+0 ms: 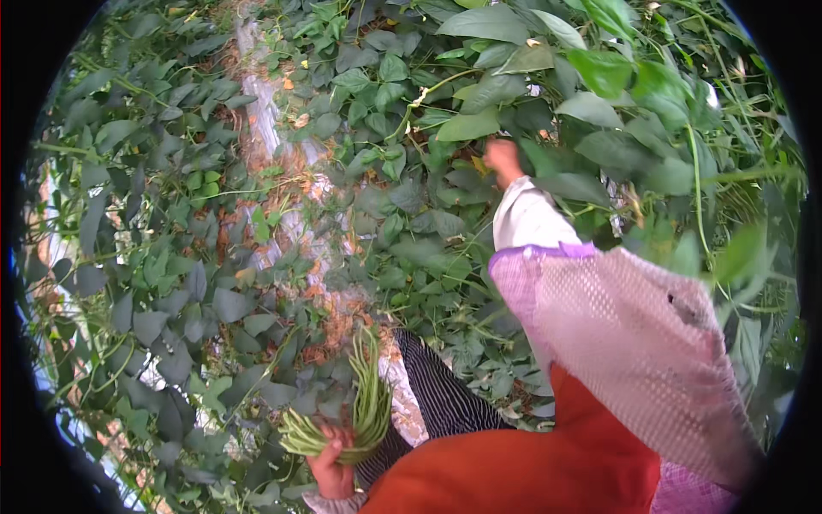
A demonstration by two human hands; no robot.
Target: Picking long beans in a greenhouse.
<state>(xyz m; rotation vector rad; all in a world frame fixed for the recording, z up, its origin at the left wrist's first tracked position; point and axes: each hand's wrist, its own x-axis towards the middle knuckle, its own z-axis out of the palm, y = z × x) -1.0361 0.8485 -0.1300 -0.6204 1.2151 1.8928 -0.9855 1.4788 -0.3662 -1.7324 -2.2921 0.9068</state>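
Observation:
At the lower middle, my left hand (335, 464) is closed around a bunch of long green bean pods (369, 405), which bends in a curve beside my leg. My right hand (503, 157) reaches out to the upper right among the bean leaves (472, 125). It is blurred, its fingers are partly behind foliage, and whether it holds anything does not show. A pale sleeve with a purple-edged, pink mesh over-sleeve (597, 308) covers that arm.
Dense bean vines (160, 321) stand on both sides. Between them runs a narrow strip of silvery plastic film (263, 115) with dry brown litter. Large leaves and hanging stems (697, 186) crowd my right arm.

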